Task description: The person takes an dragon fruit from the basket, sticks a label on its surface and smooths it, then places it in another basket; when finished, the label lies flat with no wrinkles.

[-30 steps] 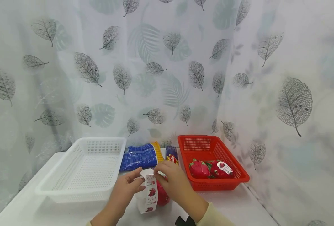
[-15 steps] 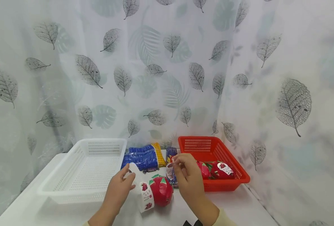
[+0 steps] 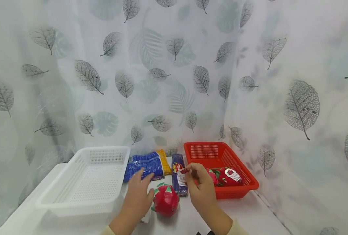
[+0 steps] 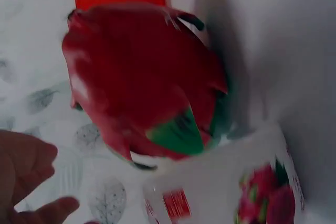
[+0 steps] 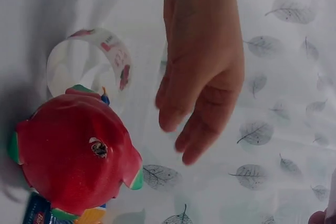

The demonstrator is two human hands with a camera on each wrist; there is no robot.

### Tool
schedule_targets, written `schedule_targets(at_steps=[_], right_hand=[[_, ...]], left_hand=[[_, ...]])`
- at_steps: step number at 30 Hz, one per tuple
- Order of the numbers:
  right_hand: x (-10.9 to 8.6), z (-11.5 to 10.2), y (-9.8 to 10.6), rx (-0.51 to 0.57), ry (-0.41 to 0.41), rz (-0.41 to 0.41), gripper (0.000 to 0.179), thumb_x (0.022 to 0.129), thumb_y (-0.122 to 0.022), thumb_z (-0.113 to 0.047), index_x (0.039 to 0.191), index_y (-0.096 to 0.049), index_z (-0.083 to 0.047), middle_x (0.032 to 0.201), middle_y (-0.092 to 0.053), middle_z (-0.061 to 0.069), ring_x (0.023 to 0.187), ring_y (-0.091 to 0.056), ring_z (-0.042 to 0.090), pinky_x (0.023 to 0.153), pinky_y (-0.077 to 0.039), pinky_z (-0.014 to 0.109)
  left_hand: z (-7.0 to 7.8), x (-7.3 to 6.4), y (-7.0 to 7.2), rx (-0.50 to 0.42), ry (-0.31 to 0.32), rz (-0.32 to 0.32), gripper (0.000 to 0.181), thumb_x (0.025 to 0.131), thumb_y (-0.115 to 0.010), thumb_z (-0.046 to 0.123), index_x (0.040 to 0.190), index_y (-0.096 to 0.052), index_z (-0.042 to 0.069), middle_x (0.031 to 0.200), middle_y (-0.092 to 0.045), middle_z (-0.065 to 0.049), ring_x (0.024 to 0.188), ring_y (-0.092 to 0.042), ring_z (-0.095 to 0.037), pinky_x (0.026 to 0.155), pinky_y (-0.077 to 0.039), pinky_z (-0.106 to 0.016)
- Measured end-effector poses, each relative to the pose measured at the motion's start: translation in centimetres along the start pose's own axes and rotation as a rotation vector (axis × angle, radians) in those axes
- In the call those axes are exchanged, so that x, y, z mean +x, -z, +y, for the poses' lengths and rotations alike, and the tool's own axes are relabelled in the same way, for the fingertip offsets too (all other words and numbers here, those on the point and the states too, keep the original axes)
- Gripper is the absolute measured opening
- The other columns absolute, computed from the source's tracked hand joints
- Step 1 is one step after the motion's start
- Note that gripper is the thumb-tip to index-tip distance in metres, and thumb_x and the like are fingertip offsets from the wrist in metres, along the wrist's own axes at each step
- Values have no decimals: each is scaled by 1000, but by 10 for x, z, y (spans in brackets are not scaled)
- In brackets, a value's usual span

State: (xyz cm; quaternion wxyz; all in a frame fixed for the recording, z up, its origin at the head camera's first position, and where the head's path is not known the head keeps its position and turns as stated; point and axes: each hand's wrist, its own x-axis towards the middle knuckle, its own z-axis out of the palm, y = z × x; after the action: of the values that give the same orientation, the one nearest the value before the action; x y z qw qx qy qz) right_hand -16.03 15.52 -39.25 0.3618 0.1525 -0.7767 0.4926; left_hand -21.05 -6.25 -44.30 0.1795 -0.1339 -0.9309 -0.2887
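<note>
My right hand [image 3: 201, 187] pinches a small white label sticker [image 3: 182, 179] with a red fruit picture, held above the table left of the red basket. My left hand [image 3: 137, 195] has its fingers spread, beside a red dragon fruit [image 3: 166, 200] with green-tipped scales. In the right wrist view the left hand [image 5: 205, 72] hangs apart from the dragon fruit [image 5: 79, 153]. A roll of printed stickers [image 5: 89, 61] stands behind the fruit there; the left hand mostly hides it in the head view. The left wrist view shows the fruit [image 4: 142, 77] next to the roll [image 4: 226, 182].
A white basket [image 3: 82, 205] stands at left. At right, a red basket [image 3: 235, 192] holds two dragon fruits, one labelled [image 3: 232, 175]. Behind lie a blue and yellow packet [image 3: 145, 164], a blue pasta pack [image 3: 178, 189] and a small dark wrapped item [image 3: 157, 178]. A leaf-print curtain hangs behind.
My right hand has drawn a label off the sticker roll and moved right with it. My left hand has let go of the roll and shifted right toward the dragon fruit, fingers spreading.
</note>
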Motion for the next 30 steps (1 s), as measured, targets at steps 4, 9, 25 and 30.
schedule_targets(at_steps=[4,9,25,30], right_hand=[[-5,2,-5,16,-43,-50,38,95,-73,5,121,-64,-21,108,-72,-5,89,-64,11,84,-62,20],[-9,3,-9,53,-102,-115,57,96,-72,4,140,-60,-30,110,-68,-5,93,-66,12,87,-62,19],[-1,9,-7,47,-245,-208,24,96,-73,1,108,-79,-19,108,-78,-2,97,-70,17,86,-62,20],[-1,19,-13,36,-369,-406,12,97,-73,-6,101,-79,-16,102,-77,2,89,-64,20,78,-64,28]], left_hand=[[15,0,-12,-80,-85,-206,48,96,-79,32,141,-70,19,152,-60,-17,138,-59,-44,105,-55,-66],[18,7,-19,-116,-43,-415,53,90,-84,42,137,-72,21,143,-67,-15,127,-65,-38,100,-58,-66],[11,2,-3,-212,43,-530,89,76,-97,23,154,-54,25,164,-39,-22,132,-57,-41,88,-63,-66],[3,-2,-6,-239,36,-535,88,76,-96,16,151,-52,21,159,-43,-22,130,-57,-39,91,-62,-64]])
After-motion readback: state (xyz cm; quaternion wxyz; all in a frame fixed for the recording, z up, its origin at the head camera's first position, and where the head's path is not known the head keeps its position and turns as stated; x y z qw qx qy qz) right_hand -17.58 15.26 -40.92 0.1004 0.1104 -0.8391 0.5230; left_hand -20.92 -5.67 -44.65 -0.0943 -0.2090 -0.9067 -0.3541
